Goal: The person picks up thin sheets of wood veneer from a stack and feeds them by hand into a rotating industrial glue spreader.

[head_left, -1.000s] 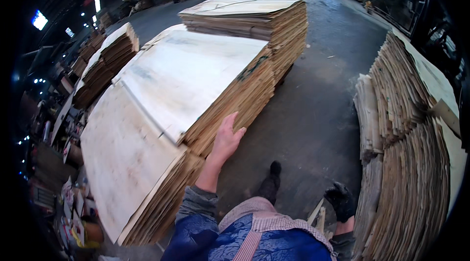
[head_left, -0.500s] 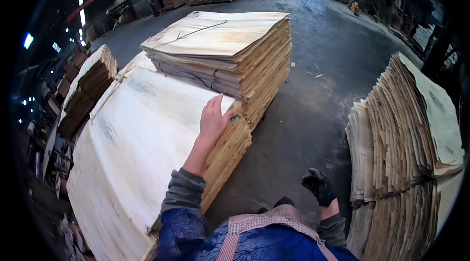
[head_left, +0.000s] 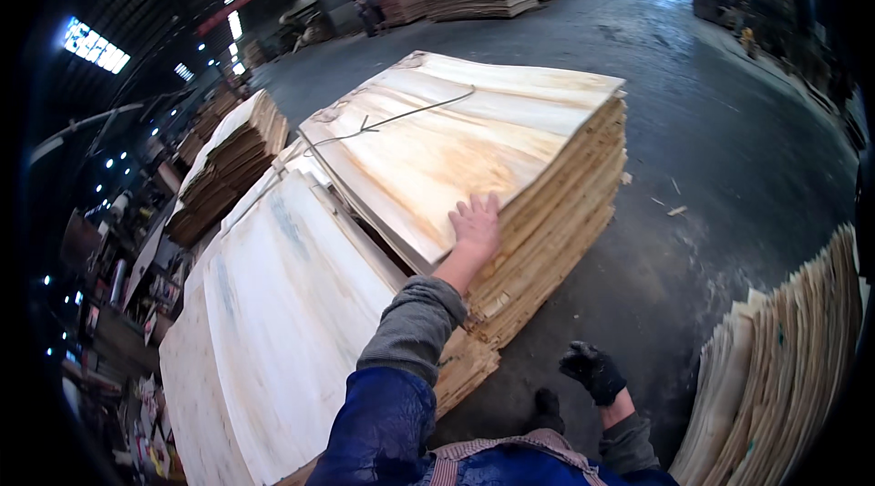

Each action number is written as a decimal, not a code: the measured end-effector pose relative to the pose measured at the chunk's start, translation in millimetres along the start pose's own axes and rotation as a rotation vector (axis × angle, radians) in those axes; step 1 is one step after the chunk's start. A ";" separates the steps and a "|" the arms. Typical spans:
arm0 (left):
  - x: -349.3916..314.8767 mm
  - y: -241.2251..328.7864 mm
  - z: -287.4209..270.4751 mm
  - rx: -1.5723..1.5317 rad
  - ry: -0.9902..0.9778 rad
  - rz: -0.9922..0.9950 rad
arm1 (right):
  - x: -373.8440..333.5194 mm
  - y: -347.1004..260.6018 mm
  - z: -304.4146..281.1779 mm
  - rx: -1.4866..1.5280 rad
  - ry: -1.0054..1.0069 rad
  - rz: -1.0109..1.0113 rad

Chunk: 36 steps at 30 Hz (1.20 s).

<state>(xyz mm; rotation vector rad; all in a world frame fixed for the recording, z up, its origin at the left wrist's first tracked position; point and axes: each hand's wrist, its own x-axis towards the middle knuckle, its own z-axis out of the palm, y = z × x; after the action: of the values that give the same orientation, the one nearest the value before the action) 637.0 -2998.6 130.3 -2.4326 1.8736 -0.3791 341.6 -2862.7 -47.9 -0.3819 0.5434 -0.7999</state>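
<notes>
1. The bound stack of veneer (head_left: 538, 135) lay directly ahead of the person, its top sheet reaching forward and leftward from the left hand (head_left: 476, 222).
2. That bare hand rested palm down at the stack's right edge, close to the near corner, its fingers slightly spread and pointing away from the body; it gripped nothing that could be seen.
3. The stack's longer edge appeared to run away from the person, ahead and to the right, so the left forearm pointed roughly along it; the fisheye bend makes this a judgement.
4. A thin cord (head_left: 401, 120) crossed the top sheet, beyond the left hand's fingertips and to their left.
5. The left hand was clearly the nearer. The right hand (head_left: 592, 371), in a black glove, hung over the floor (head_left: 656, 304), apart from the stack, loosely bent with nothing visible in it.
6. A lower pile of pale sheets (head_left: 292, 313) lay left of the left forearm; another upright-edged stack (head_left: 775, 368) stood right of the right hand.
</notes>
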 end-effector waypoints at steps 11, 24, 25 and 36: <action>-13.9 -5.4 26.9 0.032 0.005 0.113 | 96.6 -55.9 24.1 -0.129 0.014 0.057; 36.6 -45.1 -71.2 0.028 -0.066 0.325 | 180.8 -115.3 132.9 -0.010 -0.492 0.015; 40.7 -47.4 -77.1 0.035 -0.070 0.346 | 205.0 -124.4 151.8 0.105 -0.555 -0.024; -14.9 8.9 4.9 0.124 -0.047 0.039 | 341.0 -111.9 159.8 0.005 -0.001 -0.015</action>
<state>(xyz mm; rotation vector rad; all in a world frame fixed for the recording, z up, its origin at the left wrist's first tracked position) 626.2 -2987.2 121.5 -2.3022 1.8173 -0.4189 567.7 -3174.1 31.3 -0.3815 0.5381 -0.8150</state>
